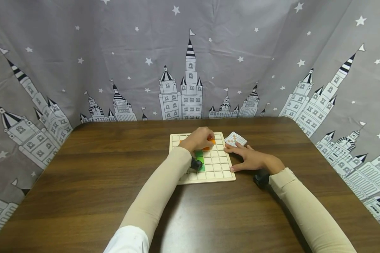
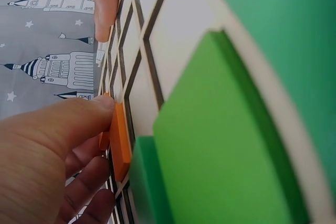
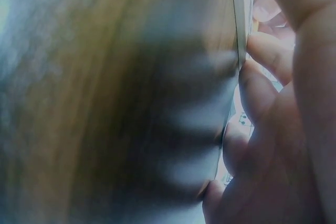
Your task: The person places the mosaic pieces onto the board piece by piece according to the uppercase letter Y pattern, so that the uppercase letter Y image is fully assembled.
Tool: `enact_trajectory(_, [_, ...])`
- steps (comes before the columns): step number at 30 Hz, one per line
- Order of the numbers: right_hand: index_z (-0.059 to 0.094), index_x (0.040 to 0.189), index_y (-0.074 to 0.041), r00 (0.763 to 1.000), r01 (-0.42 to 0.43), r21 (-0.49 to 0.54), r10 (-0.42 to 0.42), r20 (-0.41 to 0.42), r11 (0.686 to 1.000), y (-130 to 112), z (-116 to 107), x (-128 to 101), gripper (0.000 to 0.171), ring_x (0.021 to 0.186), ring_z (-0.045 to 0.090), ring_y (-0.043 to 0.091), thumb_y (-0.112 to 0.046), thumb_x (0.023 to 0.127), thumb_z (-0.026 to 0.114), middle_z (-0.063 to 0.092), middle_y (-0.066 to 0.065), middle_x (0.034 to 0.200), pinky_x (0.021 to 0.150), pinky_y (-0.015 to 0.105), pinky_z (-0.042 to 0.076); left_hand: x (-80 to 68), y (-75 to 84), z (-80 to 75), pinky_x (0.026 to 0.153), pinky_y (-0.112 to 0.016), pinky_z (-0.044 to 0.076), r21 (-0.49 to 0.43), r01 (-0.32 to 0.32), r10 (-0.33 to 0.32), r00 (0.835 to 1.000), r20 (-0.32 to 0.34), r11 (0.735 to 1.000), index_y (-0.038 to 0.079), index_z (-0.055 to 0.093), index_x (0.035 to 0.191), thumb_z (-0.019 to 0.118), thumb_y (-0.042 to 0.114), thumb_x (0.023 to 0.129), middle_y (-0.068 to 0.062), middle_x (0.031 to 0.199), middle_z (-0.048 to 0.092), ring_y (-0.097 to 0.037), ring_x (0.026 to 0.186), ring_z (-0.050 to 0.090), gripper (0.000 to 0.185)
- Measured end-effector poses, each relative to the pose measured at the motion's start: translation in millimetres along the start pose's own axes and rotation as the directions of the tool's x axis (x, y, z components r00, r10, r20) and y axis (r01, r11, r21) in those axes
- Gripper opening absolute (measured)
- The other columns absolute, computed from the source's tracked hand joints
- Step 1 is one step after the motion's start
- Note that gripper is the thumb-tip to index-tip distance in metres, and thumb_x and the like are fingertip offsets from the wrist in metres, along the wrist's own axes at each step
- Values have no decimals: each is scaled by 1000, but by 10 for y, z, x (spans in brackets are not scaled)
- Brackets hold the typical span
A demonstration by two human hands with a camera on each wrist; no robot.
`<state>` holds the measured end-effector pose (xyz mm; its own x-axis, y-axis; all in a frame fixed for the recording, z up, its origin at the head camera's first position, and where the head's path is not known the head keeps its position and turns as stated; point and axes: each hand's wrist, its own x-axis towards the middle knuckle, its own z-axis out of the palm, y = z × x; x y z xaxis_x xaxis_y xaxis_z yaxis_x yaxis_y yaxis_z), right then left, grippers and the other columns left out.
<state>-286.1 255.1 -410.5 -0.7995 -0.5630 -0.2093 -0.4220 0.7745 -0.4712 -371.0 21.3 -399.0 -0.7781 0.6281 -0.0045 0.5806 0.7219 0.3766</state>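
A pale wooden grid board lies on the table under my left hand. Thumb and fingers of that hand pinch an orange tile near the board's far right. Another orange tile sits in the grid close to the thumb. Nearer to me are green tiles in a column, partly behind the wrist camera. My right hand rests with fingers spread at the board's right edge, thumb by the near right corner. Its forward fingertips reach the small patterned card.
The brown wooden table extends around the board. Behind it hangs a grey curtain printed with castles and stars. A black wrist camera sits beneath the right wrist, and another overlaps the board.
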Motion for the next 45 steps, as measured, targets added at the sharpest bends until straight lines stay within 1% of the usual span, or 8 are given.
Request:
enact_trajectory(7, [27,143,-32,1000,1,12,-1,2,1000,8,-16,12,81,142,-3,35,-56,75,63,10,-8,154,105,65,-3,42,-12,12,88,-27,45,26,16,-15,1000,-8,1000,16,64,105,65,27,83,2,105,59,-12,98,55,25])
enact_trajectory(15, [26,143,-33,1000,-4,-20,4,-4,1000,25,-18,7,81,141,-7,37,-57,75,62,11,-8,154,106,64,-1,44,-10,13,89,-28,45,10,39,-40,999,10,999,16,62,109,64,28,83,1,107,59,-13,99,55,29])
enact_trajectory(18, [26,143,-34,1000,-8,-28,8,1,1000,-1,-6,5,81,141,-8,37,-59,75,61,11,-8,154,106,64,-1,-18,-13,-23,88,-28,46,3,44,-44,999,11,999,16,61,112,63,28,84,0,107,58,-13,99,54,31])
enact_trajectory(22, [25,143,-34,1000,-13,-31,13,3,999,-22,7,-5,82,141,-8,36,-59,74,61,10,-9,154,106,64,-2,-103,-25,-87,86,-28,45,-1,51,-51,999,-9,999,16,60,115,60,30,85,-1,108,57,-13,98,53,33])
enact_trajectory(29, [27,142,-35,1000,-31,-37,31,2,999,-54,26,-34,82,141,-8,37,-61,73,62,11,-9,154,106,65,-1,-260,-89,-167,87,-30,45,-45,86,-88,995,-47,995,17,60,114,58,31,85,0,110,56,-14,99,52,32])
enact_trajectory(36, [28,142,-32,1000,-19,-43,19,-7,999,-100,40,-46,81,140,-7,39,-60,74,62,12,-6,154,105,66,0,-451,-248,-205,86,-31,45,-84,112,-119,989,-82,990,18,60,115,55,31,87,1,111,55,-14,99,52,32])
enact_trajectory(40, [27,143,-32,1000,-17,-37,17,-4,999,-130,46,-60,82,140,-7,39,-60,74,61,11,-4,155,106,65,0,-574,-357,-276,86,-32,45,-94,127,-138,983,-119,987,16,61,115,54,29,86,0,110,56,-14,99,52,32])
enact_trajectory(45, [26,143,-31,999,-35,-30,35,-3,999,-155,28,-98,82,140,-7,39,-58,75,62,12,-3,155,106,65,-1,-740,-500,-372,88,-34,45,-101,142,-157,975,-160,985,13,62,114,53,27,86,-2,109,58,-16,98,52,32])
